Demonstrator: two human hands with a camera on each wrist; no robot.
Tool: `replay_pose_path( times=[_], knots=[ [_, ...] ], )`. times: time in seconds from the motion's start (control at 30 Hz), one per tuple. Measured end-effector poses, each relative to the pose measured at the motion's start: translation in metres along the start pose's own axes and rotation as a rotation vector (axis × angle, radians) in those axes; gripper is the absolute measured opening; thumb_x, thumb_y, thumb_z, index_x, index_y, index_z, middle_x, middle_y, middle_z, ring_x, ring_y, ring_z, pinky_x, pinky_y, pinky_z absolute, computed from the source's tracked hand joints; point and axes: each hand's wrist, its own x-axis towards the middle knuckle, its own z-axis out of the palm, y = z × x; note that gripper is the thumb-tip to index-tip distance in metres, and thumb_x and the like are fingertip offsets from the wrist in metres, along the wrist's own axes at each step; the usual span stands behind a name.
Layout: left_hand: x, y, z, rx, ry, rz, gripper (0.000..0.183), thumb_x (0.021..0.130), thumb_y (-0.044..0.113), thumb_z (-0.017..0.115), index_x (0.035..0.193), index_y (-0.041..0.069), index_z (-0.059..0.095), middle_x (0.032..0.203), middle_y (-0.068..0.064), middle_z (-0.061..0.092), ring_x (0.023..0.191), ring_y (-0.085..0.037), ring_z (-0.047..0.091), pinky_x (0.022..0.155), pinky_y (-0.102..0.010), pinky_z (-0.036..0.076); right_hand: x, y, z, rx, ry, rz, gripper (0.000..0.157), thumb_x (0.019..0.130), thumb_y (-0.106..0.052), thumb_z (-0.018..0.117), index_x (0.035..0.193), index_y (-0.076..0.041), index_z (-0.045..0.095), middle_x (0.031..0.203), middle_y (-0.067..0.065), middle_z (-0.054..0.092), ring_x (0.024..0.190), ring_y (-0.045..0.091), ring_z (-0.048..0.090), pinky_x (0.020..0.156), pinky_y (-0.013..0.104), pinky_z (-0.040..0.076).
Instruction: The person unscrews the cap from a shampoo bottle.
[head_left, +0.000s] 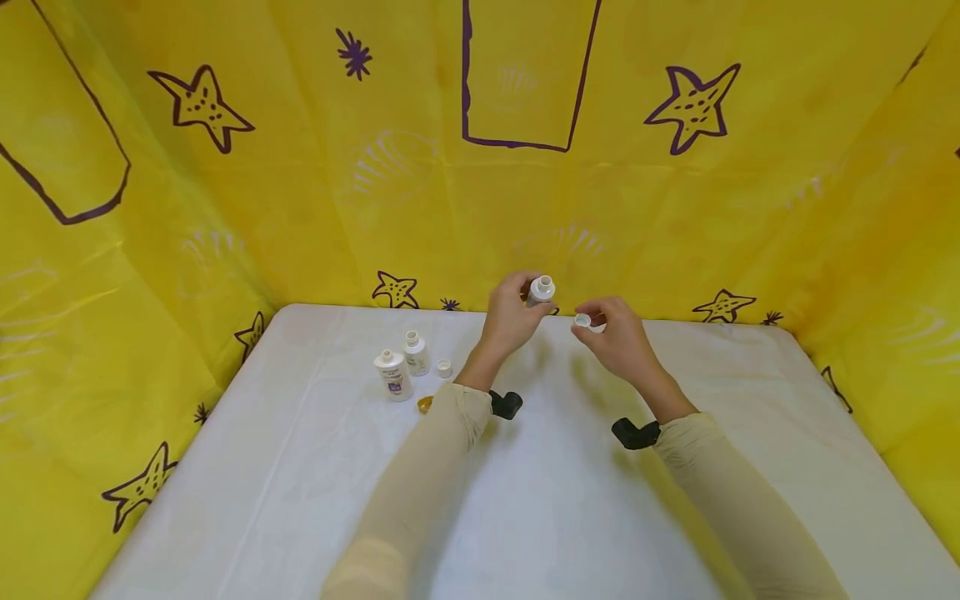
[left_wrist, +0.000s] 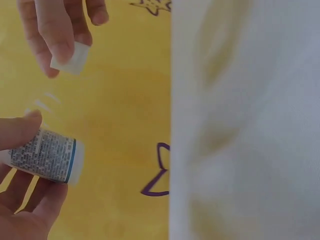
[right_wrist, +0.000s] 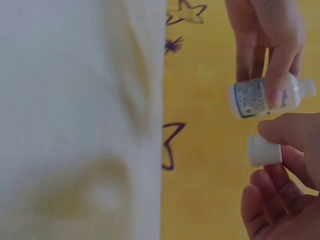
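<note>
My left hand (head_left: 512, 315) grips a small white bottle (head_left: 541, 292) around its labelled body, above the far part of the table. Its neck is uncovered, and dense print shows on the label of the bottle (left_wrist: 44, 154) in the left wrist view. To the right, my right hand (head_left: 618, 337) pinches a white screw cap (head_left: 582, 320) between thumb and fingers, apart from the bottle. In the right wrist view the cap (right_wrist: 264, 151) sits just below the held bottle (right_wrist: 260, 97). Two more uncapped white bottles, a larger one (head_left: 393, 377) and a smaller one (head_left: 416, 353), stand upright left of my left arm.
Another white cap (head_left: 445, 368) lies beside the standing bottles. A yellow-brown object (head_left: 425, 405), partly hidden by my left sleeve, lies nearer me. The white-covered table (head_left: 555, 517) ends against a yellow patterned cloth wall (head_left: 465, 208), which also rises at both sides.
</note>
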Motion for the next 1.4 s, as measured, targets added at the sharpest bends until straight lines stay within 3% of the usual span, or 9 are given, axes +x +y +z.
replay_pose_path(
  times=[0.23,0.4,0.63,0.87,1.4],
  knots=[
    [0.006,-0.017,0.012,-0.003,0.012,-0.083,0.047,0.084,0.013,0.085,0.126,0.006,0.065,0.121,-0.012,0.067,0.113,-0.027,0.067,0.101,-0.041,0.056,0.017,0.020,0.012,-0.024,-0.072,0.127,0.034,0.096,-0.015,0.071,0.123,0.004,0.065,0.122,0.025,0.060,0.103,0.038,0.062,0.091,0.051,0.056],
    [0.007,-0.030,0.021,0.021,0.010,-0.131,0.045,0.085,0.014,0.084,0.125,0.004,0.064,0.121,-0.012,0.067,0.112,-0.027,0.066,0.101,-0.042,0.055,0.027,0.038,0.020,-0.019,-0.112,0.164,0.037,0.097,-0.016,0.067,0.126,0.006,0.063,0.124,0.026,0.060,0.105,0.039,0.061,0.093,0.051,0.055],
    [0.003,-0.043,0.022,0.078,-0.003,-0.211,0.045,0.087,0.016,0.082,0.125,0.004,0.062,0.123,-0.012,0.068,0.114,-0.027,0.064,0.104,-0.041,0.054,0.032,0.059,0.032,-0.051,-0.142,0.194,0.034,0.096,-0.014,0.069,0.122,0.006,0.063,0.120,0.026,0.065,0.108,0.040,0.063,0.096,0.051,0.054],
    [0.000,-0.055,0.023,0.067,-0.009,-0.308,0.051,0.088,0.014,0.081,0.132,0.003,0.059,0.130,-0.013,0.066,0.120,-0.027,0.064,0.107,-0.040,0.053,0.031,0.064,0.040,-0.076,-0.166,0.204,0.033,0.096,-0.016,0.068,0.121,0.005,0.064,0.118,0.024,0.065,0.107,0.038,0.062,0.097,0.051,0.052],
    [-0.001,-0.057,0.027,0.019,-0.039,-0.377,0.054,0.090,0.013,0.079,0.137,0.004,0.056,0.136,-0.013,0.063,0.122,-0.026,0.062,0.110,-0.040,0.051,0.028,0.064,0.047,-0.099,-0.243,0.277,0.036,0.097,-0.017,0.068,0.126,0.004,0.063,0.119,0.022,0.063,0.106,0.034,0.058,0.100,0.048,0.051]
  ],
)
